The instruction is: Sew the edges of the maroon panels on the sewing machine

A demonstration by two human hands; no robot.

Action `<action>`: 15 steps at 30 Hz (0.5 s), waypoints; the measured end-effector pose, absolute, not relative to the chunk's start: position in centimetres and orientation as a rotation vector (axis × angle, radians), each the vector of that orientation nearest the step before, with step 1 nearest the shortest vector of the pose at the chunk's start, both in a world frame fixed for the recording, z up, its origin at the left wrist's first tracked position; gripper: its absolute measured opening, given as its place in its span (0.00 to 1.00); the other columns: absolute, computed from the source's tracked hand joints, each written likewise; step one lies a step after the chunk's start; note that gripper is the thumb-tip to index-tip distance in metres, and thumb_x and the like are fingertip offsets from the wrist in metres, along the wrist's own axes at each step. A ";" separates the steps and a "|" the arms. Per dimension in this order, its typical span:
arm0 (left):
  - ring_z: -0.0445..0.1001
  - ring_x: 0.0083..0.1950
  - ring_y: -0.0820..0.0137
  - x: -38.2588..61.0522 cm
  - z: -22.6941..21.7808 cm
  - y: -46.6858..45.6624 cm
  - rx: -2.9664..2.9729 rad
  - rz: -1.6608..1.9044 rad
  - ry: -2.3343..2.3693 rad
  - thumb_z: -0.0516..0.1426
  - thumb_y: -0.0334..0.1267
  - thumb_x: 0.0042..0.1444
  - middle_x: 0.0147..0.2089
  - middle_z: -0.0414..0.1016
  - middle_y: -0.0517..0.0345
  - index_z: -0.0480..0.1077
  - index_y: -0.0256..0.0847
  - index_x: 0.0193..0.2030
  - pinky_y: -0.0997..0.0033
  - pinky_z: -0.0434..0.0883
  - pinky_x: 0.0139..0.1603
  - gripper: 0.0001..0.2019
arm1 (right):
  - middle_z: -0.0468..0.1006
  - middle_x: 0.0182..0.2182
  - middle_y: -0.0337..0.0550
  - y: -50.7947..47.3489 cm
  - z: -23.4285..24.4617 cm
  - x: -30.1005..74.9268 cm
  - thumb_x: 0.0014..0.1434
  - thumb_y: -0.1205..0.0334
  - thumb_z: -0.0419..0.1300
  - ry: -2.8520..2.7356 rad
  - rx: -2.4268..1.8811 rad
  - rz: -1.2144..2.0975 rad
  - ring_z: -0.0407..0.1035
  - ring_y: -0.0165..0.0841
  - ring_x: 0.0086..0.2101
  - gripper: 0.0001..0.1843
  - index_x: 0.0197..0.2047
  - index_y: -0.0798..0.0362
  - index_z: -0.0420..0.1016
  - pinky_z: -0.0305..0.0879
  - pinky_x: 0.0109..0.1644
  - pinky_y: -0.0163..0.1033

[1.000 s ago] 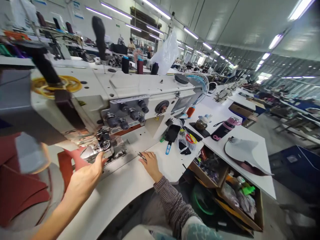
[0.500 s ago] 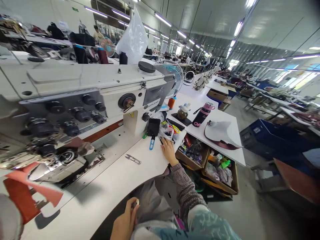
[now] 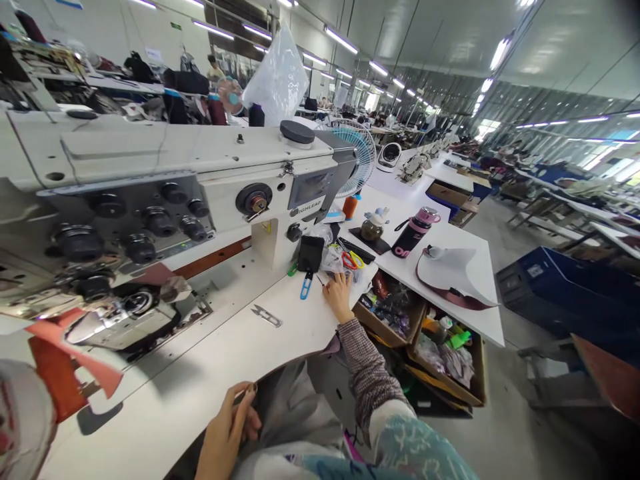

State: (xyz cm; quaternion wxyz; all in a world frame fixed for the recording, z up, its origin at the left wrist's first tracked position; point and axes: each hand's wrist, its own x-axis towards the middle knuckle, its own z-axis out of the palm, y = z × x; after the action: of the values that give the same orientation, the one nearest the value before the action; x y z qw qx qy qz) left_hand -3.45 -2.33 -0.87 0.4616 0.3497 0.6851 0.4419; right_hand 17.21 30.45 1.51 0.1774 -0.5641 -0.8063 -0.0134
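My right hand [image 3: 339,298] reaches over the white table to the edge of a clear plastic bag [image 3: 331,259]. Its fingers are a little apart and bent down, with a thin dark stick-like thing at the fingertips. Red-and-yellow-handled scissors [image 3: 353,259] lie by the bag. Beside it are a black flat case [image 3: 311,253] and blue-handled thread snips [image 3: 307,287]. Metal thread snips [image 3: 267,316] lie nearer the table's middle. Low in front of my lap, my left hand [image 3: 227,427] is closed, thumb and forefinger together on something small that I cannot make out.
A sewing machine [image 3: 210,153] fills the left, with orange-red material [image 3: 75,360] near its needle end. To the right, a black and pink bottle [image 3: 416,231] and a jar [image 3: 372,227] stand on a side table. Filled cardboard boxes [image 3: 481,373] sit below it.
My left hand has moved left and slightly up, turning a little. My right hand has shifted slightly at the bag's edge, and more of the scissors shows. The view has turned slightly left.
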 end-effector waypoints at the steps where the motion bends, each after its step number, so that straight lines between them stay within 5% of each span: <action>1: 0.75 0.23 0.63 -3.3 -0.7 -2.0 0.770 1.158 1.639 0.53 0.67 0.56 0.24 0.77 0.62 0.62 0.45 0.52 0.68 0.68 0.26 0.29 | 0.70 0.60 0.62 29.3 2.0 17.0 0.61 0.65 0.59 -2.253 -1.609 -0.006 0.59 0.54 0.63 0.09 0.35 0.59 0.81 0.39 0.72 0.64; 5: 0.81 0.31 0.58 -2.6 1.2 0.2 0.397 1.361 1.490 0.61 0.68 0.47 0.35 0.83 0.47 0.67 0.39 0.48 0.65 0.74 0.30 0.35 | 0.64 0.66 0.62 22.0 4.2 15.3 0.59 0.66 0.61 -2.099 -1.594 0.252 0.53 0.55 0.67 0.08 0.29 0.58 0.79 0.47 0.71 0.61; 7: 0.83 0.40 0.55 -2.5 2.2 1.2 0.265 1.455 1.404 0.64 0.67 0.45 0.42 0.83 0.40 0.69 0.37 0.45 0.62 0.76 0.38 0.34 | 0.68 0.64 0.59 17.7 5.0 13.9 0.59 0.65 0.63 -2.108 -1.436 0.573 0.60 0.50 0.65 0.06 0.31 0.56 0.79 0.55 0.68 0.55; 11: 0.82 0.46 0.54 -3.0 3.0 1.7 0.202 1.596 1.235 0.67 0.62 0.46 0.48 0.82 0.35 0.73 0.33 0.43 0.60 0.76 0.48 0.31 | 0.83 0.47 0.47 11.4 5.5 10.9 0.59 0.62 0.64 -2.192 -1.123 1.219 0.76 0.41 0.50 0.03 0.35 0.51 0.79 0.68 0.58 0.45; 15: 0.81 0.43 0.59 -3.8 2.7 0.4 0.186 1.660 1.212 0.66 0.59 0.50 0.47 0.82 0.37 0.75 0.32 0.43 0.62 0.76 0.46 0.29 | 0.84 0.30 0.39 9.7 5.6 9.2 0.60 0.60 0.64 -2.240 -1.118 1.359 0.79 0.36 0.33 0.05 0.33 0.51 0.77 0.70 0.44 0.39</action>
State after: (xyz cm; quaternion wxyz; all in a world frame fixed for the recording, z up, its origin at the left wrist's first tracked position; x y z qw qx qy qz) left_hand -3.83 0.39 2.65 0.5133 0.0775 0.5041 0.6902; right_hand 9.23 9.71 5.64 0.1461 -0.3882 -0.7779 0.4721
